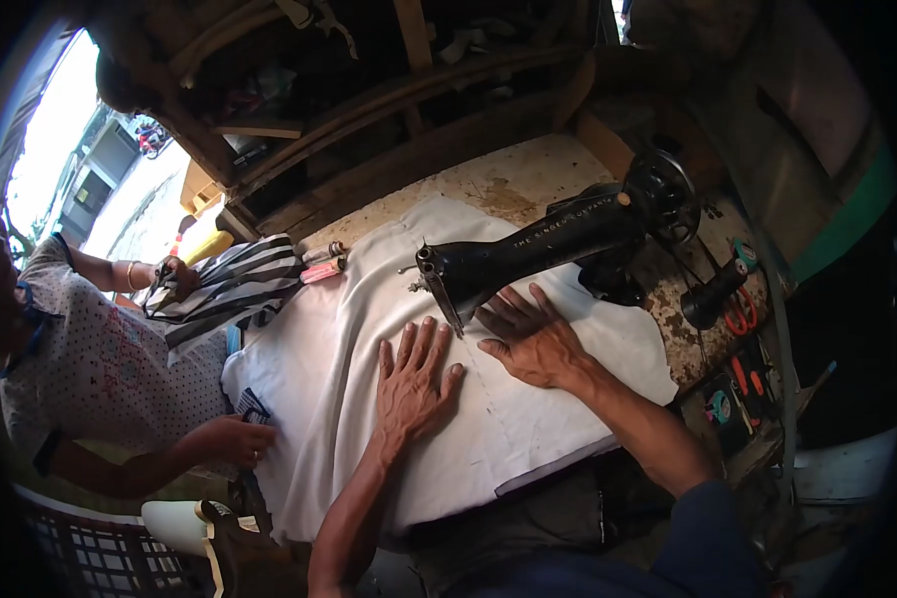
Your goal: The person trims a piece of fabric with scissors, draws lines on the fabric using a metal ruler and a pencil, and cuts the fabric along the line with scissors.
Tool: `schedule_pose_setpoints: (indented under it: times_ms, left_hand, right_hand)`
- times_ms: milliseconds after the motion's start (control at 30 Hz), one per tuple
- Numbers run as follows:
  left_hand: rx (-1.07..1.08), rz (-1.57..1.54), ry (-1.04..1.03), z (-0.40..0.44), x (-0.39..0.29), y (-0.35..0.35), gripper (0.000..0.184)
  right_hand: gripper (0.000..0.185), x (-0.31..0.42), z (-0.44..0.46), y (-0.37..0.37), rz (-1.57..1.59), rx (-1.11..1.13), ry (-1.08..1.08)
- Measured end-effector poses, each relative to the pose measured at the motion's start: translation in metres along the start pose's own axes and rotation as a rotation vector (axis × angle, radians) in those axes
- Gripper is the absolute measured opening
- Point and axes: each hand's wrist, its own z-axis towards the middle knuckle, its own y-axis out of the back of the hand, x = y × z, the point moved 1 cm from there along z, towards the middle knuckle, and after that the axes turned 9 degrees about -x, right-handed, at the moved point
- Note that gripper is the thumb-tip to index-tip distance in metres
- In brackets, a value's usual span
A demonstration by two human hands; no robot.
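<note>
The white cloth (pixel 498 434) spreads mid-frame beneath the needle end of the sewing machine (pixel 528 249); the left hand (pixel 409 395) and right hand (pixel 542 351) lie flat on it, fingers (pixel 407 345) splayed, grasping nothing, probably to keep it smooth.

We see matt white cloth (pixel 568 409), softly creased, over the bench (pixel 538 164), whose far part looks rough and blotched. The machine (pixel 538 246) is glossy black metal, its wheel (pixel 668 196) just as shiny. Near the right edge, the scissors (pixel 735 321) have smooth red handles, probably plastic. Beyond the far edge, we find dull, rough wooden rails (pixel 399 96).
</note>
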Motion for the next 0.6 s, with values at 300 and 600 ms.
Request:
schedule_pose_setpoints:
  times_ms: [300, 600]
  left_hand:
    - [-0.015, -0.004, 0.001, 0.014, 0.007, 0.004, 0.064]
    - [-0.030, 0.006, -0.001, 0.030, 0.019, 0.000, 0.065]
  right_hand:
    - [0.060, -0.004, 0.017, 0.006, 0.024, 0.034, 0.002]
    - [0.054, -0.009, 0.037, 0.003, 0.076, -0.003, -0.015]
